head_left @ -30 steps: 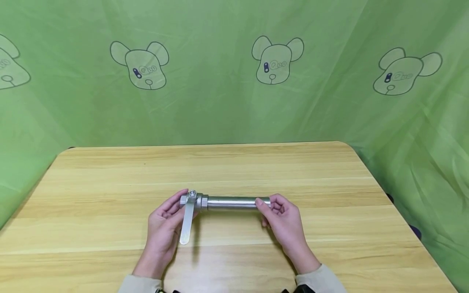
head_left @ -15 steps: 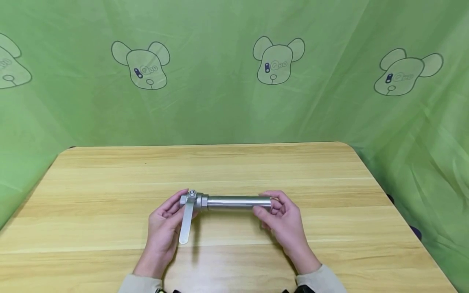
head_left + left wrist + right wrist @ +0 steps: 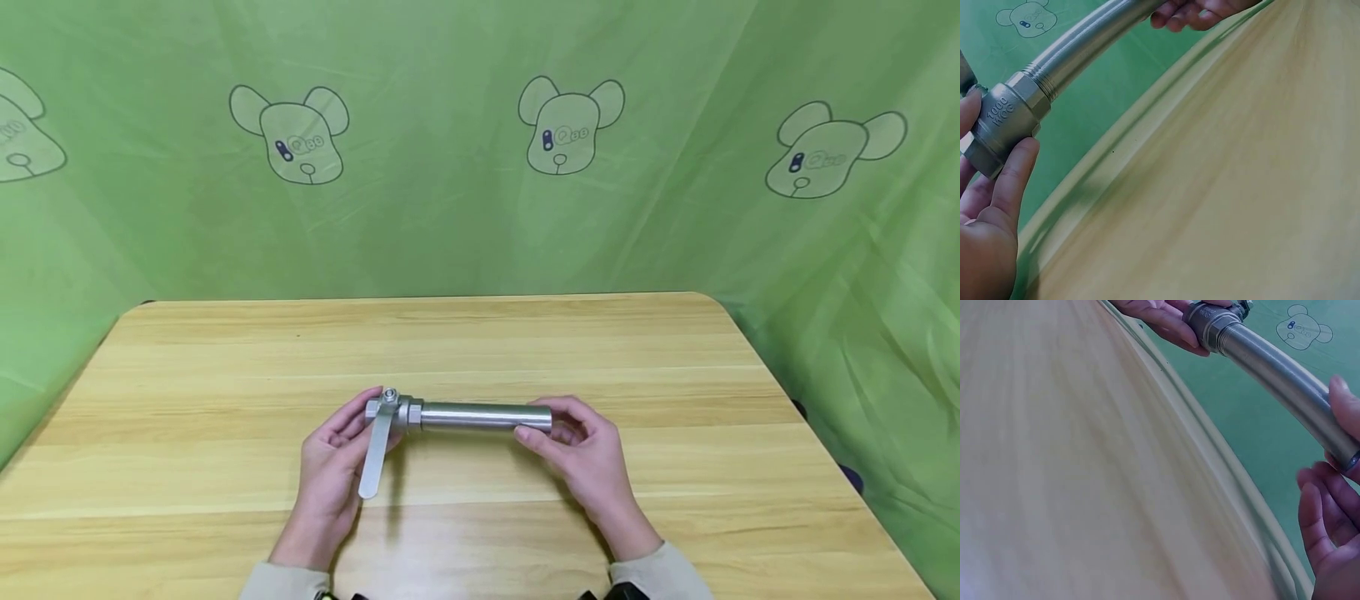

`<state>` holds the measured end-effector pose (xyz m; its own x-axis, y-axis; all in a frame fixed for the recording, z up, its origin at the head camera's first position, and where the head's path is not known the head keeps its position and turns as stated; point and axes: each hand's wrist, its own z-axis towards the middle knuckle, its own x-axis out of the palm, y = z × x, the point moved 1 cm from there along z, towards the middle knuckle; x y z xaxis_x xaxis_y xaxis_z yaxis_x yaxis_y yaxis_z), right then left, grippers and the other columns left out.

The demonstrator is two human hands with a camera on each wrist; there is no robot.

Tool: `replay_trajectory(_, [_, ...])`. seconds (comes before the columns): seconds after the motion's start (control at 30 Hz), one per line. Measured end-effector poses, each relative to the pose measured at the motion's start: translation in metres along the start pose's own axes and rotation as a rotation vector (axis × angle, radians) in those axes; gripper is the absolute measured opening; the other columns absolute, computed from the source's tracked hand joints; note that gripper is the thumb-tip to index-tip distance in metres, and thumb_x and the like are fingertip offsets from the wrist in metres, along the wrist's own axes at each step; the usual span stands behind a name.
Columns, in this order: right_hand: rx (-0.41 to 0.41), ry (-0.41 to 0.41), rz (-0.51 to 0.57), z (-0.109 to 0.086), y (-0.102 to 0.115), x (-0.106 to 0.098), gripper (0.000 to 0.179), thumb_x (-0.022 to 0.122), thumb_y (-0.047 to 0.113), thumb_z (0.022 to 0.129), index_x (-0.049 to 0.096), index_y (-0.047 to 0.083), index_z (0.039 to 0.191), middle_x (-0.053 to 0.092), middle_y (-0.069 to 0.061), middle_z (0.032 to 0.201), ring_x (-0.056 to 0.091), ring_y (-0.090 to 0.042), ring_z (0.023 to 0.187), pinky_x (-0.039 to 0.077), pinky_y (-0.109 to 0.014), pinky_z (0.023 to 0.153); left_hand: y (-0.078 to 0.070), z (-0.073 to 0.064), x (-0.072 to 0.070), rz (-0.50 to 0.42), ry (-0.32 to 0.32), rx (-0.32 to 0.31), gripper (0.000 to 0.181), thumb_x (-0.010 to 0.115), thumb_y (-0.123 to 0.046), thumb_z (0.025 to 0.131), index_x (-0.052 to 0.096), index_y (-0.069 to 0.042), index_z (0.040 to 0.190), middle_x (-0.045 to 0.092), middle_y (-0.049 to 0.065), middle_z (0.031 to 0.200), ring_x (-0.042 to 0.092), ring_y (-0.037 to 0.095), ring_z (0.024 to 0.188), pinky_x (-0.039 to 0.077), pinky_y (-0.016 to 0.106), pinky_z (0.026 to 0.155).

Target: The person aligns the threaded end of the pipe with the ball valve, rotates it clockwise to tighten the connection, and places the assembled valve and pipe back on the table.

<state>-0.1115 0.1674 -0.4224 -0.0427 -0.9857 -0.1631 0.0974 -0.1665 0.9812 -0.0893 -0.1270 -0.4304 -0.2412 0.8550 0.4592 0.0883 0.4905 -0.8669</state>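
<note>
A steel ball valve [image 3: 405,412] with a flat lever handle [image 3: 377,458] is joined to a straight metal pipe [image 3: 483,415], and threads show at the joint in the left wrist view. The left hand [image 3: 327,479] grips the valve body [image 3: 1007,119], thumb on the near side and fingers behind. At the pipe's free end the right hand [image 3: 596,462] pinches it between thumb and index finger. Its other fingers [image 3: 1313,519] curl apart from the metal in the right wrist view. Valve and pipe are held level over the table, the lever pointing toward the person.
The wooden table [image 3: 480,350] has rounded far corners. Green cloth [image 3: 435,208] printed with bear-head outlines hangs behind it and along the sides. Light sleeves [image 3: 660,575] and dark straps show at the wrists.
The right thumb has slid from the top of the pipe to its near lower side, with the index finger shifting at the back. Valve and pipe moved slightly left, and the lever's tip swung left.
</note>
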Motion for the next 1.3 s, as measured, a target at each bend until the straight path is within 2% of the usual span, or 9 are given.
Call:
replay_trajectory(0.2, [0.004, -0.014, 0.010, 0.0016, -0.0012, 0.0003, 0.041, 0.091, 0.000, 0.082, 0.076, 0.002, 0.120, 0.074, 0.003, 0.094, 0.066, -0.008, 0.080, 0.062, -0.018, 0.071, 0.0004, 0.0002, 0.0013, 0.027, -0.007, 0.001, 0.044, 0.069, 0.013, 0.093, 0.078, -0.017, 0.124, 0.083, 0.000, 0.117, 0.080, 0.016, 0.107, 0.067, 0.033, 0.097])
replay_trajectory(0.47, [0.023, -0.043, -0.026, 0.0019, -0.0012, 0.0004, 0.035, 0.091, 0.007, 0.084, 0.077, 0.003, 0.116, 0.072, 0.003, 0.090, 0.064, -0.009, 0.079, 0.060, -0.017, 0.068, 0.0000, -0.0005, 0.0021, 0.042, -0.008, -0.010, 0.044, 0.070, 0.013, 0.093, 0.077, -0.017, 0.125, 0.083, 0.000, 0.116, 0.080, 0.017, 0.105, 0.068, 0.033, 0.096])
replay_trajectory(0.63, [0.052, -0.063, -0.054, 0.0015, -0.0011, 0.0003, 0.031, 0.091, 0.012, 0.086, 0.078, 0.004, 0.114, 0.072, 0.002, 0.089, 0.065, -0.010, 0.079, 0.061, -0.018, 0.068, -0.0001, -0.0008, 0.0023, 0.053, -0.006, -0.010, 0.044, 0.071, 0.012, 0.093, 0.077, -0.017, 0.124, 0.083, -0.001, 0.116, 0.081, 0.016, 0.104, 0.068, 0.031, 0.094])
replay_trajectory(0.8, [0.087, -0.060, -0.028, 0.0009, -0.0002, 0.0006, 0.030, 0.089, 0.012, 0.088, 0.077, 0.002, 0.113, 0.072, 0.001, 0.086, 0.067, -0.010, 0.074, 0.065, -0.021, 0.066, 0.0003, -0.0013, 0.0022, 0.046, -0.002, -0.003, 0.042, 0.070, 0.011, 0.094, 0.078, -0.017, 0.123, 0.083, -0.001, 0.116, 0.080, 0.016, 0.105, 0.068, 0.032, 0.095])
replay_trajectory(0.93, [0.047, -0.005, -0.001, -0.0001, 0.0010, 0.0002, 0.047, 0.092, 0.002, 0.081, 0.072, 0.002, 0.124, 0.073, 0.000, 0.092, 0.069, -0.011, 0.078, 0.066, -0.022, 0.070, 0.0001, -0.0012, 0.0011, 0.024, -0.007, 0.005, 0.039, 0.069, 0.010, 0.096, 0.079, -0.018, 0.122, 0.083, -0.002, 0.117, 0.080, 0.016, 0.107, 0.067, 0.034, 0.098])
replay_trajectory(1.03, [-0.019, 0.029, 0.006, -0.0009, 0.0013, 0.0005, 0.059, 0.093, -0.004, 0.075, 0.069, 0.002, 0.129, 0.073, 0.000, 0.097, 0.071, -0.011, 0.082, 0.066, -0.022, 0.075, -0.0008, -0.0007, 0.0002, 0.012, -0.011, -0.004, 0.039, 0.068, 0.008, 0.098, 0.079, -0.020, 0.121, 0.082, -0.004, 0.119, 0.079, 0.014, 0.110, 0.066, 0.035, 0.100])
replay_trajectory(1.2, [-0.100, 0.014, 0.001, -0.0017, 0.0006, 0.0016, 0.053, 0.093, -0.009, 0.072, 0.073, 0.000, 0.120, 0.075, 0.002, 0.103, 0.075, -0.009, 0.090, 0.068, -0.022, 0.085, -0.0016, 0.0003, -0.0005, 0.001, -0.012, -0.025, 0.039, 0.067, 0.008, 0.098, 0.079, -0.023, 0.119, 0.082, -0.006, 0.120, 0.078, 0.013, 0.113, 0.066, 0.035, 0.101])
replay_trajectory(1.3, [-0.110, 0.017, 0.051, -0.0013, 0.0001, 0.0019, 0.054, 0.091, -0.014, 0.071, 0.072, -0.003, 0.120, 0.076, -0.002, 0.111, 0.076, -0.010, 0.097, 0.067, -0.024, 0.092, -0.0012, 0.0004, -0.0005, -0.003, -0.007, -0.023, 0.039, 0.067, 0.009, 0.098, 0.079, -0.022, 0.118, 0.082, -0.004, 0.120, 0.078, 0.014, 0.113, 0.066, 0.035, 0.100])
